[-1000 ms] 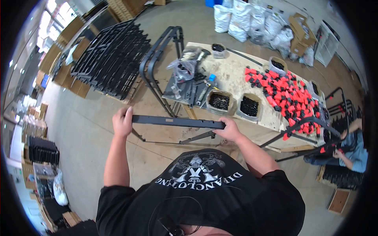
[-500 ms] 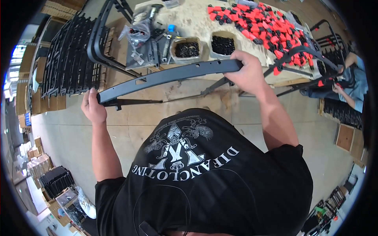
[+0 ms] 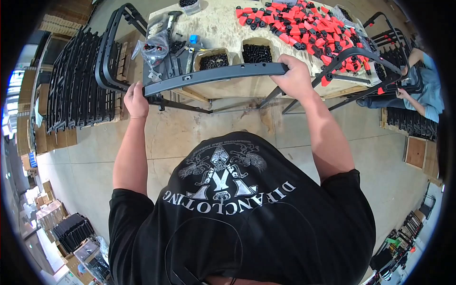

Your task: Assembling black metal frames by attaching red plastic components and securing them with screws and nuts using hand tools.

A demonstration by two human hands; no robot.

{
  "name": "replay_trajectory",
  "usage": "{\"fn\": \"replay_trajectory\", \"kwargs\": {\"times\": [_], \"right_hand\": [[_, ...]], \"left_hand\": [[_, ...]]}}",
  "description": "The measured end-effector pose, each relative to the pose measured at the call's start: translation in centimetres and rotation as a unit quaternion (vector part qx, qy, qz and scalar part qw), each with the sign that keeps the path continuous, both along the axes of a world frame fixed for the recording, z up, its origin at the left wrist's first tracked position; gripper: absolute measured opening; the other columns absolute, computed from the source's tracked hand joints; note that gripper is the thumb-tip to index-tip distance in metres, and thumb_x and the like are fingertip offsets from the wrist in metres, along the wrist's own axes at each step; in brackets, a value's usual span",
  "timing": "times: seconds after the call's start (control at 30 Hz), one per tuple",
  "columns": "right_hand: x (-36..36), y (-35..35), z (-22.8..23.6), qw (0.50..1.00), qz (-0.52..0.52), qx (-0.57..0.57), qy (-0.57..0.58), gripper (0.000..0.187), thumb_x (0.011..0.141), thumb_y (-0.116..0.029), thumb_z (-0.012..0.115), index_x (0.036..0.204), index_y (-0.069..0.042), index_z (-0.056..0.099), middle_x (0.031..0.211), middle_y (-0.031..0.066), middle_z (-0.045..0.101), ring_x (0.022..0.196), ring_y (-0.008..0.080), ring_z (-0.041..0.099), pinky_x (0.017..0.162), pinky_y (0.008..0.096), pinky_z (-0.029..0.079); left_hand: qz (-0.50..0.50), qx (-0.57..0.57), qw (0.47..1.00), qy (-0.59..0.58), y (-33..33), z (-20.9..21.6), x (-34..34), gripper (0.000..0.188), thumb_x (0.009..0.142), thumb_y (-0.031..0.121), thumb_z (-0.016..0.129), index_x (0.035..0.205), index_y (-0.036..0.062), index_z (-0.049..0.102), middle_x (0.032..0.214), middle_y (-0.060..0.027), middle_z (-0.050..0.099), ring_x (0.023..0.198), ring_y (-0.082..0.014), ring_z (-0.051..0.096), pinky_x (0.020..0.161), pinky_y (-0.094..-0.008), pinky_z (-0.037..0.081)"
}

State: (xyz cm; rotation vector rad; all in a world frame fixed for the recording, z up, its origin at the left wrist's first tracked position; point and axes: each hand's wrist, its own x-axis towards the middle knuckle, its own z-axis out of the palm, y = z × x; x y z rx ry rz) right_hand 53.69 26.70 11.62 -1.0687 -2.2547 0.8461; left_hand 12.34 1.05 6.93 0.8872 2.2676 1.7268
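I hold a long, flat dark-grey metal bar level in front of me, just before the edge of a wooden worktable. My left hand grips its left end and my right hand grips its right end. Behind the bar, two small boxes of black screws sit on the table, next to a big heap of red and black plastic parts. A clear bag of hardware lies at the table's left.
A curved black tube frame leans at the table's left, beside a stack of black frames on cardboard. Another black frame rests at the table's right. A seated person in blue works at the far right.
The bar has swung from tilted down at the left to nearly level. My left hand has risen and moved right, closer to the table, both hands still holding the ends.
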Motion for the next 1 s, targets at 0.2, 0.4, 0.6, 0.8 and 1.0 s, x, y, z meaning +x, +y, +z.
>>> {"fn": "replay_trajectory", "kwargs": {"times": [0.2,0.4,0.6,0.8,1.0], "right_hand": [[-2.2,1.7,0.9,0.999,-0.012,-0.037,-0.034,0.025,0.075,-0.022,0.079,0.085,-0.004,0.064,0.077,0.0128,0.065,0.07,0.027,0.062,0.068,0.0369,0.051],[-6.4,4.5,0.0,0.996,-0.062,0.001,-0.063,0.026,0.073,-0.024,0.079,0.085,-0.005,0.067,0.079,0.0158,0.067,0.076,0.0309,0.067,0.072,0.0383,0.053],[-8.2,7.0,-0.6,0.989,-0.083,0.042,-0.115,0.026,0.071,-0.02,0.08,0.085,-0.004,0.064,0.076,0.0148,0.065,0.075,0.0323,0.066,0.07,0.0396,0.051],[-8.4,5.1,-1.2,0.985,-0.145,0.061,-0.071,0.041,0.071,-0.018,0.084,0.103,-0.002,0.064,0.097,0.0148,0.065,0.091,0.0285,0.065,0.081,0.0381,0.052],[0.8,0.3,-12.7,0.951,-0.282,-0.078,-0.094,0.071,0.068,-0.026,0.09,0.124,0.002,0.058,0.107,0.0143,0.064,0.097,0.0275,0.063,0.088,0.0389,0.053]], "left_hand": [[-0.019,0.01,1.0,-0.017,2.6,0.4,-2.2,0.034,0.097,0.022,0.063,0.074,-0.001,0.057,0.071,0.0043,0.049,0.07,-0.0066,0.041,0.063,-0.0259,0.036],[-0.078,0.024,0.996,-0.04,5.6,-0.4,-6.5,0.034,0.099,0.021,0.061,0.073,0.0013,0.054,0.071,0.0052,0.046,0.07,-0.0058,0.039,0.061,-0.0262,0.034],[-0.091,0.032,0.995,-0.016,8.3,-0.6,-7.5,0.035,0.1,0.02,0.059,0.072,0.0008,0.05,0.067,0.0018,0.044,0.068,-0.0076,0.039,0.059,-0.0282,0.035],[-0.113,0.059,0.992,0.024,8.3,0.0,-7.2,0.032,0.099,0.016,0.061,0.072,0.0006,0.052,0.064,0.0002,0.047,0.064,-0.0081,0.04,0.058,-0.0286,0.037],[-0.13,0.068,0.989,0.025,8.7,0.3,-7.0,0.031,0.099,0.013,0.06,0.072,0.0011,0.051,0.064,0.0004,0.046,0.065,-0.008,0.04,0.058,-0.0281,0.037]]}}
